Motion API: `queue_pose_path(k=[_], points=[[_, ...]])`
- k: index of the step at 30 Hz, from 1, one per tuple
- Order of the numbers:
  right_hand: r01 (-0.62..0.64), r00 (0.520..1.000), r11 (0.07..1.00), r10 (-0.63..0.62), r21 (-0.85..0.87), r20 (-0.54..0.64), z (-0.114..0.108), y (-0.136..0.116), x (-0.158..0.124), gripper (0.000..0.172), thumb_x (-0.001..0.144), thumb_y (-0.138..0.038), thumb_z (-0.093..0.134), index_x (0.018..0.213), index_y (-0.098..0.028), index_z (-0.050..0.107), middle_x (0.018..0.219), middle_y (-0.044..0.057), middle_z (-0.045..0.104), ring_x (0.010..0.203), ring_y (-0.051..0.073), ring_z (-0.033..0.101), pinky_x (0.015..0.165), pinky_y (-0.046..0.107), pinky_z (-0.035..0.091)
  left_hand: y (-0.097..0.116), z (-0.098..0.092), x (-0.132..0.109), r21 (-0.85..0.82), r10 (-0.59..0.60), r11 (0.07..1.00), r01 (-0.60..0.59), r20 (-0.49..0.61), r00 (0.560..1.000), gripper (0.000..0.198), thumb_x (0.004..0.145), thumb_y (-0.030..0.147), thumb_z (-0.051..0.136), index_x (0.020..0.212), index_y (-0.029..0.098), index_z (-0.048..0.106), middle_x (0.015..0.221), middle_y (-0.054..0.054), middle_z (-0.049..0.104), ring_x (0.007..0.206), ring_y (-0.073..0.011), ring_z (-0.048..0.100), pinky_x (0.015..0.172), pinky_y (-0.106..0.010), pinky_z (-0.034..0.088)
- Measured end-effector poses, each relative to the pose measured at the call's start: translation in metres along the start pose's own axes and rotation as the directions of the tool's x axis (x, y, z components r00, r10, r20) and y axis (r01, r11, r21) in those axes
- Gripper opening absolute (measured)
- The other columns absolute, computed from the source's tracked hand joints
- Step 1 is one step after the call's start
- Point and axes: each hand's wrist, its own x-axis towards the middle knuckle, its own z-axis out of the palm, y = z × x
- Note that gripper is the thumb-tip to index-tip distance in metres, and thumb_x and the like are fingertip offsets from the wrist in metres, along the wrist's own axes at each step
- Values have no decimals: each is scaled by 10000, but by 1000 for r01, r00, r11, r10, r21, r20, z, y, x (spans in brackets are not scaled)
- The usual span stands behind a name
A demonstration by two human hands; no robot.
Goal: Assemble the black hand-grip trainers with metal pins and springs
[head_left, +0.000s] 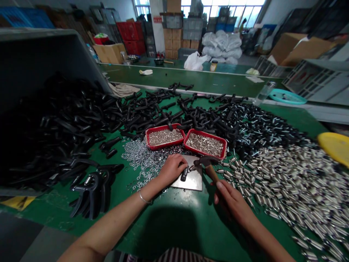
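My left hand (172, 168) pinches a small black cylindrical part (184, 174) and holds it on a grey metal plate (194, 180) lying on the green table. My right hand (231, 201) is wrapped round the wooden handle of a hammer (208, 165); the hammer's dark head rests near the plate's far right corner, close to the black part. Just behind the plate stand two red trays: the left red tray (147, 137) and the right red tray (224, 142), both filled with small silver pieces.
A large heap of black plastic handles (68, 123) covers the left and back. Silver washers (140, 156) lie left of the plate. Silver pins (289, 174) spread over the right side. A yellow dish (336, 145) sits far right, a grey bin (38, 54) far left.
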Motion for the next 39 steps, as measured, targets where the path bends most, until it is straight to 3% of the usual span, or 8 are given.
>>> queue_pose_path(k=[5, 11, 15, 21, 27, 33, 37, 39], points=[[134, 991, 959, -122, -249, 62, -11, -8, 1, 470, 980, -587, 369, 1090, -212, 630, 683, -1, 651, 528, 156, 559, 499, 257, 413, 3, -14, -5, 223, 249, 931, -287, 186, 950, 218, 992, 320, 500, 1025, 167, 651, 1077, -98, 651, 1047, -256, 561, 964, -439, 407], [278, 957, 819, -282, -502, 71, -9, -34, -8, 456, 1015, -526, 296, 1159, -218, 600, 840, 55, 699, 724, 212, 646, 696, 313, 462, -3, -27, -22, 162, 167, 966, -202, 205, 964, 919, 781, 515, 759, 1498, 190, 286, 1354, -154, 521, 1227, -335, 475, 1052, -512, 386], [217, 974, 750, -204, -625, 94, -4, -29, 16, 467, 989, -519, 349, 1217, -188, 587, 856, 108, 714, 713, 245, 663, 661, 333, 463, -5, -26, -25, 135, 150, 973, -186, 242, 959, 922, 810, 435, 748, 1535, 211, 223, 1347, -160, 518, 1224, -341, 486, 1047, -519, 402], [-9, 997, 969, 27, -247, 72, -7, -4, 31, 530, 964, -649, 284, 988, -208, 577, 587, -23, 603, 369, 134, 439, 383, 243, 317, -9, -22, -33, 182, 126, 967, -177, 262, 957, 997, 792, 455, 760, 1559, 208, 173, 1316, -166, 539, 1188, -352, 506, 1049, -539, 389], [226, 966, 872, -259, -435, -18, 5, -8, 13, 377, 972, -544, 410, 970, -229, 618, 714, 35, 669, 639, 209, 617, 613, 301, 434, -12, -14, -38, 135, 112, 980, -143, 212, 971, 1024, 791, 419, 767, 1566, 206, 133, 1327, -174, 544, 1220, -347, 505, 1080, -562, 355], [159, 978, 824, -207, -544, -28, -8, -2, 35, 462, 969, -562, 349, 957, -216, 655, 715, 69, 673, 643, 256, 636, 640, 367, 480, 0, -14, -41, 92, 45, 994, -64, 194, 980, 991, 737, 392, 810, 1528, 178, 253, 1326, -185, 543, 1255, -359, 495, 1095, -550, 373], [344, 812, 721, -550, -602, -195, -10, -3, 40, 451, 861, -593, 538, 1036, -209, 696, 1112, 148, 684, 1062, 355, 604, 983, 522, 432, 25, -19, -57, -69, -183, 981, 182, -18, 983, 813, 790, 457, 754, 1454, 195, 366, 1210, -138, 587, 1147, -309, 556, 1022, -507, 461], [390, 852, 821, -493, -416, -175, 3, -8, 39, 451, 853, -591, 571, 1079, -225, 706, 1165, 130, 683, 1135, 351, 586, 1039, 520, 408, 42, -15, -65, -144, -197, 973, 179, -120, 973, 798, 808, 510, 725, 1454, 217, 360, 1225, -135, 574, 1153, -300, 548, 1017, -497, 473]])
